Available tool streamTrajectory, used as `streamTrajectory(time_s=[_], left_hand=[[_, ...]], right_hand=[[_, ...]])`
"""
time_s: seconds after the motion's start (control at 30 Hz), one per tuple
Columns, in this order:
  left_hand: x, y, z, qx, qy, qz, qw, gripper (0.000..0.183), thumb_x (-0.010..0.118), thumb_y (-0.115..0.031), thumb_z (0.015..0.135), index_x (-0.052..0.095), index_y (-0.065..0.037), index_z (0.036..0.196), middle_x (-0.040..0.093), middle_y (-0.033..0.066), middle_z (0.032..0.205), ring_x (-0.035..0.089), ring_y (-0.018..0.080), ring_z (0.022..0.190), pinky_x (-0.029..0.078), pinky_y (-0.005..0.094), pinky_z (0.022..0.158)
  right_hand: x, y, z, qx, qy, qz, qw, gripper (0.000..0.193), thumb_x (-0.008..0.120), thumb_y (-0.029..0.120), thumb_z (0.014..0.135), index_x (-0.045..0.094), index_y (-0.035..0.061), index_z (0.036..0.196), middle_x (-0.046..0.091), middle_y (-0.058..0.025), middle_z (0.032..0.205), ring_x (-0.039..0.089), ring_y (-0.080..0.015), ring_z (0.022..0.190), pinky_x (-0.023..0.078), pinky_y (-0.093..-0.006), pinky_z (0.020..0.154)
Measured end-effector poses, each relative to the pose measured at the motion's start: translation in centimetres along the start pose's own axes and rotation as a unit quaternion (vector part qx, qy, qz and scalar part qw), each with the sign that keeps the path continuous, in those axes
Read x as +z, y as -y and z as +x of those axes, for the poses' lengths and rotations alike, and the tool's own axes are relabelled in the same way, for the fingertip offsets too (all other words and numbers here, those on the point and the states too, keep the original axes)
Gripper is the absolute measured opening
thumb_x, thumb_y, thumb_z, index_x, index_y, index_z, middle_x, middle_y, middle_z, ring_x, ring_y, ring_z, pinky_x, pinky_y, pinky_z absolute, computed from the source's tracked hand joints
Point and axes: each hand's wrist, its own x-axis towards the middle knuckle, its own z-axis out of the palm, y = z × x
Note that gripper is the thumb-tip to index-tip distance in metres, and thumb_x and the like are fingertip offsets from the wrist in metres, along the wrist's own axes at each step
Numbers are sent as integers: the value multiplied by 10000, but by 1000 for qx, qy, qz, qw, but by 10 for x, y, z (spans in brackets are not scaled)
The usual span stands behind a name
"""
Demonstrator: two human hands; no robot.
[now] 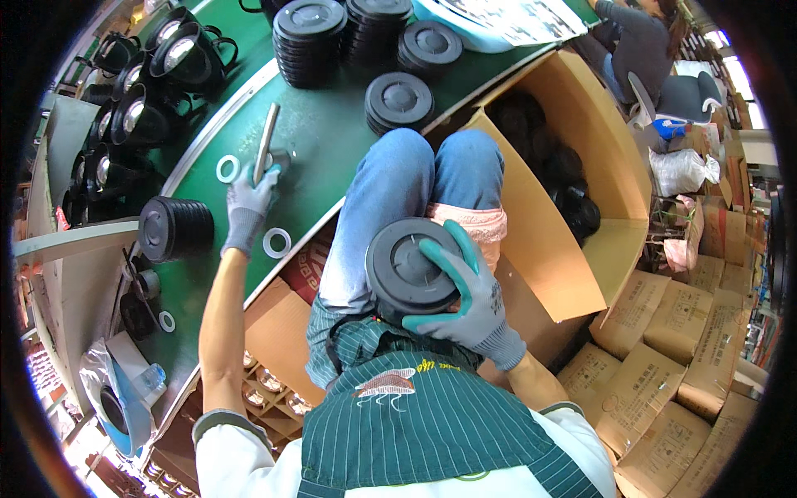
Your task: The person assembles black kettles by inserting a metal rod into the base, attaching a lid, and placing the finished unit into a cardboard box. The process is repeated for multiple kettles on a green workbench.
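My left hand [250, 205], in a grey glove, is closed round the lower end of a slim metal rod [267, 133] over the green table. A grey ring-shaped piece [281, 158] is beside its fingertips, partly hidden. White rings lie close by: one ring [227, 169] left of the rod, another ring [276, 243] near my wrist. On my lap, my right hand [473, 303], in a grey and green glove, grips a black round lid [407, 264] from its right side, fingers across the top. Whatever is under the lid is mostly hidden.
Stacks of black lids [309, 41] stand at the table's far side, with another stack [176, 228] lying sideways at left. Black pots [187, 58] crowd the far left. An open carton [573, 249] holding black pieces is right of my knees. Sealed boxes [656, 382] pile up at right.
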Motion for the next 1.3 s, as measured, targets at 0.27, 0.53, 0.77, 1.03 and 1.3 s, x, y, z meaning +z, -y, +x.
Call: streamTrajectory(time_s=[0.27,0.53,0.77,1.03,1.3], left_hand=[[-50,-53,-38,200,-89,78,973,902,837,-477,802,489,-13,1492,510,315,1451,536,512,1280,472,565,1059],[-88,-128,-45,278,-182,-136,933,1042,923,-594,695,459,-141,1512,361,344,1566,388,547,1450,363,601,1175],[-164,-118,122,230,-318,-85,916,692,956,-453,676,727,-51,1191,622,235,1328,627,420,1220,498,470,1047],[-163,-145,434,108,-245,364,892,606,889,-503,733,736,-324,1292,595,133,1489,520,315,1403,204,613,1225],[-109,-79,483,48,-95,321,941,612,764,-580,843,662,-345,1399,512,175,1576,432,336,1493,232,659,1199]], right_hand=[[-55,33,56,1,-226,334,915,1019,868,597,784,507,-21,1509,545,-169,1526,554,-316,1383,440,-466,1178],[28,5,192,125,-53,769,625,579,459,510,1091,470,152,1547,575,-127,1491,601,-298,1307,529,-464,1064],[26,39,257,-61,91,675,730,940,521,611,1038,107,75,1690,409,-194,1627,458,-351,1459,364,-507,1208],[35,-36,176,103,164,767,612,784,545,446,1049,265,13,1640,378,-245,1634,428,-387,1485,294,-562,1260],[42,-62,166,200,202,687,669,658,492,350,1081,327,-21,1600,438,-246,1586,480,-402,1437,327,-560,1247]])
